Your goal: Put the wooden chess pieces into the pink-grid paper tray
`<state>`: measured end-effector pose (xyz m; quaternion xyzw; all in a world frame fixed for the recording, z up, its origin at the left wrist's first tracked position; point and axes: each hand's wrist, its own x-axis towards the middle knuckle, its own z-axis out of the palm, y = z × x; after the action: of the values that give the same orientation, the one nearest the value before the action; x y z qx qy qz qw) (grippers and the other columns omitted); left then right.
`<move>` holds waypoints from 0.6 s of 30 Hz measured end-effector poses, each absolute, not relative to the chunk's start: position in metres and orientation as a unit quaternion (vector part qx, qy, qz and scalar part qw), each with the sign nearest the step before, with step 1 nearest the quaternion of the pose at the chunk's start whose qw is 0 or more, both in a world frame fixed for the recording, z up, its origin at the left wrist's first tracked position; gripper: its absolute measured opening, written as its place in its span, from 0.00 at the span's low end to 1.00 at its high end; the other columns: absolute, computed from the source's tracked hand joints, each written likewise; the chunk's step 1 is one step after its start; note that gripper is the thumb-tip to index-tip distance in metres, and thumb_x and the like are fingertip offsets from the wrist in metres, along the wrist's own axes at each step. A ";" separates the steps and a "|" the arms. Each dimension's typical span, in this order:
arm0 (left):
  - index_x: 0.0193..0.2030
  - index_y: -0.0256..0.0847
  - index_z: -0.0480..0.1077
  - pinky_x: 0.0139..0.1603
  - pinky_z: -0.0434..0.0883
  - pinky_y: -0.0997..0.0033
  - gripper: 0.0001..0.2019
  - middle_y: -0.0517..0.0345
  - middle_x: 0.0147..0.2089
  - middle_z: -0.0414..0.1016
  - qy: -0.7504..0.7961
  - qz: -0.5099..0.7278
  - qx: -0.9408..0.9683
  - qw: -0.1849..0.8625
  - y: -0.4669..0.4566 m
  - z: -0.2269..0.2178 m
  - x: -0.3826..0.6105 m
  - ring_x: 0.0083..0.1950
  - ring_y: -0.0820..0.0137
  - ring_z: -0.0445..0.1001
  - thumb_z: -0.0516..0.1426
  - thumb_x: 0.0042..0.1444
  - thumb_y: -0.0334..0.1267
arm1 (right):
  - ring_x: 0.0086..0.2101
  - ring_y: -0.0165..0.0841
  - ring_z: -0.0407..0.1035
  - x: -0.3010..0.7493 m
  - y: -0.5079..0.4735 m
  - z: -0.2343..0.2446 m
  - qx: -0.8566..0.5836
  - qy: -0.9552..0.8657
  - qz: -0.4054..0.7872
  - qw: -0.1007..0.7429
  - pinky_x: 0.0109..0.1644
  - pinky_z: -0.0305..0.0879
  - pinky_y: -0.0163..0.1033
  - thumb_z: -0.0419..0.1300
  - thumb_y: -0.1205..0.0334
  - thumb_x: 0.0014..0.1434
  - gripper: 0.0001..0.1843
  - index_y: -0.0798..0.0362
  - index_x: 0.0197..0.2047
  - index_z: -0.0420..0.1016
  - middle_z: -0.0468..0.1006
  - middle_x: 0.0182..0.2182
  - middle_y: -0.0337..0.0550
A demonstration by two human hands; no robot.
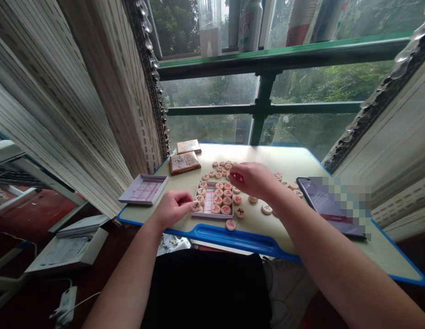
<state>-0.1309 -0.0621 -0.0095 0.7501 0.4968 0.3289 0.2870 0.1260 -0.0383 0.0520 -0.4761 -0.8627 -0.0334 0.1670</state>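
A shallow box [212,216] on the small table holds round wooden Chinese chess pieces. Red-marked pieces [218,200] fill two columns on its right side, while black-marked pieces [201,191] line the left edge. Between them the pink-lined bottom shows. My left hand [173,208] is closed at the box's near left corner, finger and thumb on a black-marked piece [196,206]. Beyond the box's far right corner, my right hand [250,177] is closed, its fingertips pinching a piece [229,177] that is partly hidden. Loose pieces [219,175] lie scattered around that hand.
Left of the box lies a pink-lined lid [144,189]. Two small decorated boxes [185,162] sit at the back left. A phone [330,208] lies on the right. More pieces [266,209] lie near my right forearm. A blue tray groove [236,238] runs along the near edge.
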 end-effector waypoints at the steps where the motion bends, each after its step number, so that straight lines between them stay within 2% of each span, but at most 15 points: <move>1: 0.24 0.36 0.71 0.27 0.60 0.74 0.11 0.59 0.22 0.68 0.499 0.325 0.756 0.271 -0.063 -0.009 -0.130 0.26 0.73 0.63 0.57 0.49 0.42 | 0.24 0.29 0.64 0.125 -0.039 0.053 -0.474 -0.864 -0.035 0.166 0.26 0.53 0.33 0.51 0.58 0.61 0.14 0.55 0.31 0.74 0.76 0.26 0.44; 9: 0.23 0.37 0.71 0.24 0.55 0.74 0.09 0.64 0.18 0.59 0.489 0.336 0.783 0.185 -0.067 -0.009 -0.131 0.22 0.75 0.56 0.57 0.48 0.40 | 0.24 0.29 0.63 0.123 -0.040 0.052 -0.458 -0.873 -0.033 0.162 0.27 0.53 0.33 0.50 0.59 0.61 0.14 0.55 0.30 0.74 0.76 0.26 0.43; 18: 0.20 0.38 0.68 0.26 0.56 0.73 0.10 0.62 0.18 0.62 0.485 0.311 0.810 0.112 -0.068 -0.010 -0.128 0.23 0.74 0.59 0.55 0.50 0.38 | 0.24 0.29 0.63 0.126 -0.041 0.056 -0.479 -0.858 -0.049 0.179 0.26 0.50 0.34 0.51 0.59 0.60 0.15 0.55 0.31 0.76 0.76 0.25 0.44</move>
<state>-0.1279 -0.0683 -0.0097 0.8099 0.4845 0.3111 0.1120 0.1263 -0.0407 0.0562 -0.4793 -0.8578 -0.0485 0.1792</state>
